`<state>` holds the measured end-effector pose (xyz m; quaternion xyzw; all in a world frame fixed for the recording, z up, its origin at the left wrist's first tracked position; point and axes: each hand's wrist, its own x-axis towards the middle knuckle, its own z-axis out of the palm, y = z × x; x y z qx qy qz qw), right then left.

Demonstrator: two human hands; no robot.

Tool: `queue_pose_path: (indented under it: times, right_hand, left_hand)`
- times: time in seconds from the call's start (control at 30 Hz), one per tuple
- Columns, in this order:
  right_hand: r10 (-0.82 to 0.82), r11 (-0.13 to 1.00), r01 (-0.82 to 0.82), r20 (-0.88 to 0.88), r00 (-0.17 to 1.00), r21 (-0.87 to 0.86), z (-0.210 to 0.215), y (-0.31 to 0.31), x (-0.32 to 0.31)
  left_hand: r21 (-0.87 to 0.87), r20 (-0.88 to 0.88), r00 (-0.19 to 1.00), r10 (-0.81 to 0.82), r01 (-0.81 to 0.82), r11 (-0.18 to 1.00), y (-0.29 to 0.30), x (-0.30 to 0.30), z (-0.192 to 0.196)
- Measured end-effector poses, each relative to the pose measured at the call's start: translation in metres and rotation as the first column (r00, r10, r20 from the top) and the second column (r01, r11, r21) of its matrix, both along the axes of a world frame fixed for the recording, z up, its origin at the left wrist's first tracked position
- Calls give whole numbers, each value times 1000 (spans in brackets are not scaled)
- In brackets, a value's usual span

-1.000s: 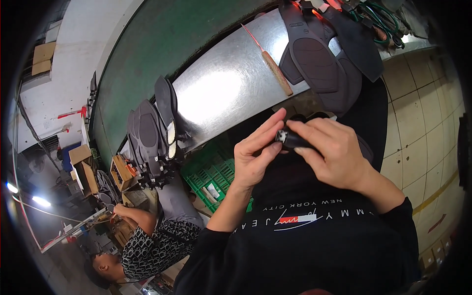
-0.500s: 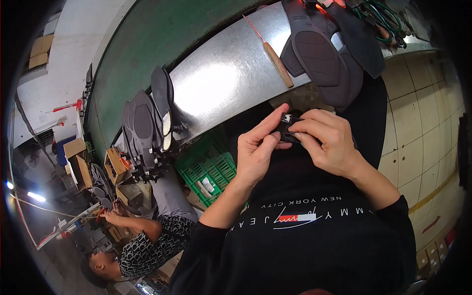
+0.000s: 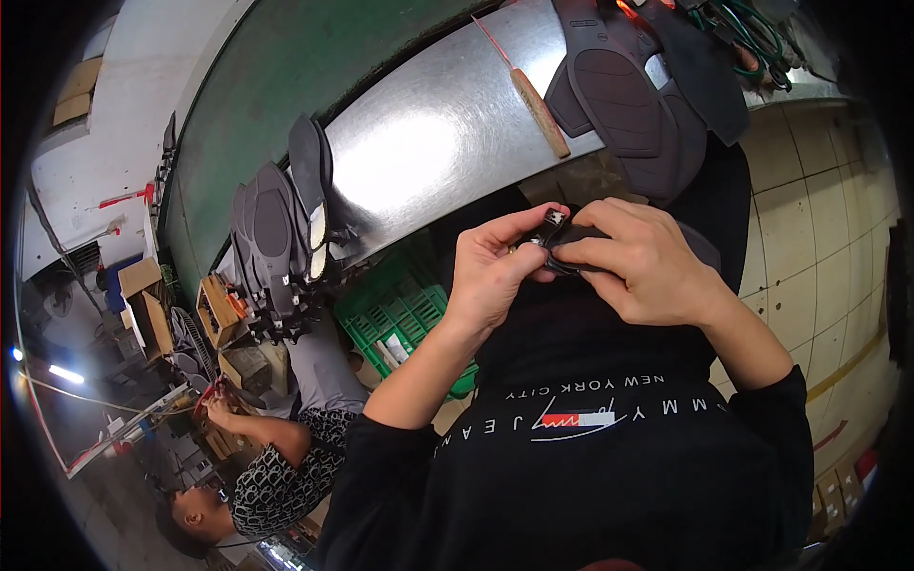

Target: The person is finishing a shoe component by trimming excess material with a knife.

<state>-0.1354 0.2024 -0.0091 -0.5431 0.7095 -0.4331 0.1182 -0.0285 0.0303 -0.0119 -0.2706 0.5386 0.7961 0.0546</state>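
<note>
My left hand (image 3: 488, 276) and my right hand (image 3: 643, 262) meet in front of my body, fingers pinched on a dark padded piece (image 3: 703, 249). A black end fitting with a small pale mark (image 3: 554, 219) sticks up between the left thumb and fingers. The right thumb and fingertips press on the black part beside it. Most of the piece is hidden behind the right hand. Beyond the hands lies a stack of dark grey, oval-stitched pads (image 3: 614, 100), overhanging the bench edge. A thin red-bladed tool with a wooden handle (image 3: 540, 112) rests left of that stack.
The shiny metal bench (image 3: 409, 157) adjoins a green surface (image 3: 257, 86). More grey pads (image 3: 262, 228) with black fittings stand at its left end. A green crate (image 3: 395, 328) sits below. At lower left another person (image 3: 276, 466) works with their hands. Green cables (image 3: 747, 43) coil at upper right.
The black fitting has turned and risen slightly between my fingers. My right hand has moved a little right, and more of the padded piece shows beyond it.
</note>
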Motion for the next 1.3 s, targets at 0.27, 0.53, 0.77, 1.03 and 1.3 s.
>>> queue_pose_path:
  times: [0.27,0.53,0.77,1.03,1.3]
  right_hand:
    - [-111,988,79,247,963,134,2,2,7]
    - [-195,981,182,282,939,72,-5,1,12]
    - [-226,965,235,85,970,-114,-11,-1,13]
    - [-239,946,240,32,971,-219,-6,0,15]
    - [-306,946,316,123,944,-75,-4,4,16]
  left_hand:
    - [-116,-64,997,33,-40,992,7,-1,4]
    - [-98,-139,989,57,-71,993,9,-2,2]
    - [75,13,991,131,-131,988,4,-7,15]
    - [244,-54,995,87,-71,967,-4,-9,18]
    - [80,28,990,-135,133,988,-12,-3,14]
